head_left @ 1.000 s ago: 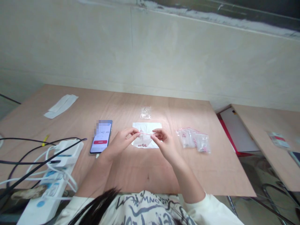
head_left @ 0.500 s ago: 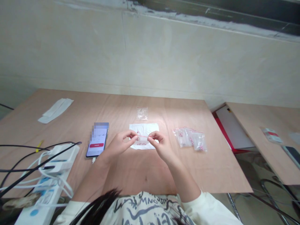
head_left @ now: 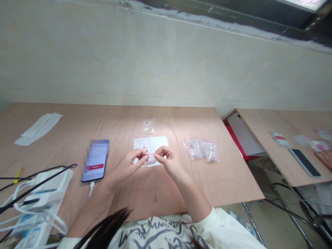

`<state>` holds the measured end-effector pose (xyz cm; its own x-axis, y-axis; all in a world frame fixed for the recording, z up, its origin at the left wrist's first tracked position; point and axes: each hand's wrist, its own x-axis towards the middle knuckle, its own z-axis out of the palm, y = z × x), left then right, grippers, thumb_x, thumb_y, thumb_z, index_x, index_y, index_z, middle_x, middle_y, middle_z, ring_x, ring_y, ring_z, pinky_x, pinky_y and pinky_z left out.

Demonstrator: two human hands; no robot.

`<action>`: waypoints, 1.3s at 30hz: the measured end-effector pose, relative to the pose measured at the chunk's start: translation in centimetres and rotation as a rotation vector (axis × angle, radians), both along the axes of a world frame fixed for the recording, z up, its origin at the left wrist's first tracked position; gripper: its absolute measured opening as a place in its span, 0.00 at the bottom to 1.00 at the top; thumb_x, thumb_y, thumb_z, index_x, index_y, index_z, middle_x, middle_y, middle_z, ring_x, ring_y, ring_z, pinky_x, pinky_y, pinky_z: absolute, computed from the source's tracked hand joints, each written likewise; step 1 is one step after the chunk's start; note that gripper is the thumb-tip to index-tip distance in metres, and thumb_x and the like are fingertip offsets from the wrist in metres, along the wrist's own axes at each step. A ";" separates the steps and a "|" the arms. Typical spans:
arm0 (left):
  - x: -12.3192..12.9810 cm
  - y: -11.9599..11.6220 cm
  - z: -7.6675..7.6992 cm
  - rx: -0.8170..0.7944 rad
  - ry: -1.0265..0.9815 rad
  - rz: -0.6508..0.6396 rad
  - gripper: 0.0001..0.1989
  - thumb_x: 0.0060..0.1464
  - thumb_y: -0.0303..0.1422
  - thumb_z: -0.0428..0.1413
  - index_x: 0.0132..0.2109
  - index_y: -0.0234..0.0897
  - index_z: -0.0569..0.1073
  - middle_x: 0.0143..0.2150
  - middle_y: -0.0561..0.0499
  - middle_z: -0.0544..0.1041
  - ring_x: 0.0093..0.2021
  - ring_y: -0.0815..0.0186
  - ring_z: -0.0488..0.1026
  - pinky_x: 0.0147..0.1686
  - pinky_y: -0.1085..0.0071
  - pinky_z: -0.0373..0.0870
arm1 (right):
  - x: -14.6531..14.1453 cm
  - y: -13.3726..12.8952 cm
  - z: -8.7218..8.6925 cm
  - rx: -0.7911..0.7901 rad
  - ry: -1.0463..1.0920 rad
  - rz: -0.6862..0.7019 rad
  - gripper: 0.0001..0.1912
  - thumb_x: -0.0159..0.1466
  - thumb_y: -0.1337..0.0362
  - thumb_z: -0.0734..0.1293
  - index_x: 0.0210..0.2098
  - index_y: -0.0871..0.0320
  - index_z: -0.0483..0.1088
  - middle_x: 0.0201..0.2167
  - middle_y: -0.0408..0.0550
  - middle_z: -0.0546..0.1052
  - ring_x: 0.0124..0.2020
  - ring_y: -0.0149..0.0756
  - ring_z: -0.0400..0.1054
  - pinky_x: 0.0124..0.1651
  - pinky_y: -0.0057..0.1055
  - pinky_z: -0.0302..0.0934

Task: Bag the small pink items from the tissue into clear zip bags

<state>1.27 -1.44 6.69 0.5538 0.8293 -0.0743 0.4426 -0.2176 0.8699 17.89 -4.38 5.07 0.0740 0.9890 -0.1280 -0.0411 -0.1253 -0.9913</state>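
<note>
Closer together now: red thread (head_left: 151, 154) held straight in the narrow pinch of the fingers (head_left: 142, 155) of left hand (head_left: 124, 167) and right hand (head_left: 168, 162), just above a white paper sheet (head_left: 158, 141). Level pinch keeps it clear of the paper. Open surface (head_left: 155, 193) runs to the near edge; smartphone (head_left: 95, 160) left, zip bags (head_left: 199, 150) right.

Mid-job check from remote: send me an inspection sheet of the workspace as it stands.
surface: plywood table
job's things: red string over tissue; empty clear bag; small bags holding red bits
clutter: phone, folded white strip, yellow stick
hands: left hand and right hand both pinch the string
cables: power strip, black cable, white cable at the phone
surroundings: second table, co-worker's hand at its edge
</note>
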 end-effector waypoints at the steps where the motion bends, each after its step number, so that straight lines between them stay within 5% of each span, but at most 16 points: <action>1: 0.0 0.0 0.0 -0.006 -0.006 0.022 0.11 0.53 0.37 0.47 0.32 0.35 0.69 0.31 0.51 0.72 0.34 0.67 0.68 0.34 0.73 0.64 | -0.1 0.0 0.0 -0.009 0.023 0.006 0.09 0.48 0.61 0.68 0.19 0.59 0.64 0.18 0.39 0.65 0.22 0.27 0.56 0.28 0.26 0.51; 6: 0.0 0.1 0.2 -0.064 -0.038 0.092 0.12 0.52 0.39 0.49 0.32 0.35 0.71 0.31 0.51 0.74 0.35 0.66 0.70 0.36 0.73 0.65 | -0.8 -0.6 -0.5 -0.099 0.224 0.108 0.14 0.49 0.54 0.66 0.23 0.59 0.65 0.22 0.42 0.68 0.25 0.29 0.62 0.31 0.28 0.56; 8: -0.1 0.2 -0.1 -0.062 -0.028 0.089 0.12 0.51 0.40 0.50 0.36 0.36 0.71 0.36 0.50 0.74 0.36 0.65 0.70 0.37 0.71 0.66 | 0.0 -0.9 -1.0 -0.098 0.198 0.045 0.16 0.50 0.51 0.65 0.20 0.59 0.64 0.20 0.42 0.67 0.23 0.28 0.61 0.29 0.27 0.56; 14: -2.1 1.0 -2.6 -0.083 -0.049 0.185 0.14 0.52 0.42 0.47 0.39 0.37 0.69 0.37 0.48 0.75 0.38 0.63 0.70 0.40 0.69 0.66 | 10.8 -1.4 -3.0 -0.191 -0.254 -0.654 0.18 0.56 0.48 0.57 0.26 0.57 0.60 0.16 0.39 0.61 0.17 0.30 0.57 0.23 0.30 0.56; 17: -3.4 1.5 -3.3 -0.062 -0.035 0.267 0.15 0.52 0.43 0.47 0.37 0.36 0.69 0.35 0.48 0.75 0.37 0.63 0.71 0.39 0.70 0.66 | 16.6 -1.2 -4.7 -0.336 -0.843 -1.002 0.15 0.59 0.56 0.54 0.34 0.62 0.62 0.27 0.53 0.69 0.30 0.40 0.63 0.32 0.35 0.58; 19: -3.9 1.6 -3.3 -0.056 -0.032 0.288 0.15 0.52 0.43 0.48 0.36 0.35 0.69 0.35 0.48 0.75 0.37 0.64 0.71 0.39 0.71 0.65 | 18.5 -0.9 -5.8 -0.428 -1.086 -1.034 0.17 0.58 0.60 0.55 0.41 0.67 0.61 0.38 0.65 0.67 0.42 0.50 0.60 0.41 0.44 0.54; 22: -4.2 1.5 -3.1 -0.055 -0.044 0.300 0.14 0.51 0.42 0.48 0.35 0.35 0.70 0.34 0.48 0.75 0.37 0.64 0.71 0.39 0.72 0.65 | 18.5 -0.4 -6.4 -0.423 -1.250 -1.038 0.22 0.57 0.63 0.56 0.47 0.71 0.58 0.47 0.73 0.61 0.50 0.58 0.51 0.45 0.52 0.47; 26: -4.1 1.2 -3.8 -0.080 -0.058 0.294 0.14 0.51 0.41 0.48 0.35 0.35 0.70 0.33 0.49 0.75 0.37 0.64 0.71 0.39 0.71 0.65 | 14.6 1.7 -5.0 -0.268 -1.358 -0.928 0.26 0.55 0.65 0.57 0.51 0.72 0.55 0.49 0.70 0.60 0.50 0.57 0.51 0.47 0.51 0.46; 31: -3.7 0.6 -4.3 -0.152 -0.048 0.248 0.13 0.52 0.40 0.47 0.34 0.35 0.70 0.32 0.49 0.75 0.37 0.63 0.71 0.38 0.70 0.66 | 4.5 7.8 -4.7 0.148 -1.117 -0.156 0.21 0.56 0.68 0.57 0.50 0.67 0.60 0.50 0.59 0.65 0.51 0.44 0.54 0.52 0.40 0.46; 33: -3.8 0.5 -4.1 -0.170 -0.043 0.228 0.13 0.52 0.40 0.47 0.34 0.35 0.70 0.32 0.49 0.76 0.37 0.62 0.72 0.38 0.69 0.66 | 0.7 10.2 -5.6 0.198 -1.089 -0.002 0.21 0.57 0.68 0.58 0.51 0.64 0.60 0.52 0.57 0.63 0.53 0.43 0.52 0.54 0.40 0.43; 36: -4.4 0.6 -3.8 -0.162 -0.035 0.203 0.12 0.53 0.38 0.46 0.34 0.36 0.70 0.33 0.49 0.75 0.37 0.62 0.71 0.39 0.68 0.66 | -2.3 12.4 -6.9 0.145 -1.124 -0.005 0.16 0.57 0.69 0.60 0.45 0.62 0.65 0.49 0.56 0.67 0.50 0.46 0.54 0.54 0.47 0.38; 39: -5.1 0.8 -3.8 -0.140 -0.017 0.213 0.12 0.52 0.38 0.47 0.32 0.36 0.70 0.31 0.50 0.75 0.36 0.63 0.71 0.39 0.68 0.66 | -2.4 13.1 -7.3 0.139 -1.111 -0.055 0.09 0.58 0.69 0.59 0.32 0.60 0.70 0.40 0.54 0.73 0.44 0.44 0.56 0.53 0.47 0.39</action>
<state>-3.83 -0.59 2.93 0.3701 0.9097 -0.1885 0.4505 0.0017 0.8928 15.49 8.68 -2.26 0.1227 0.9814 0.1479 0.8729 -0.0359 -0.4866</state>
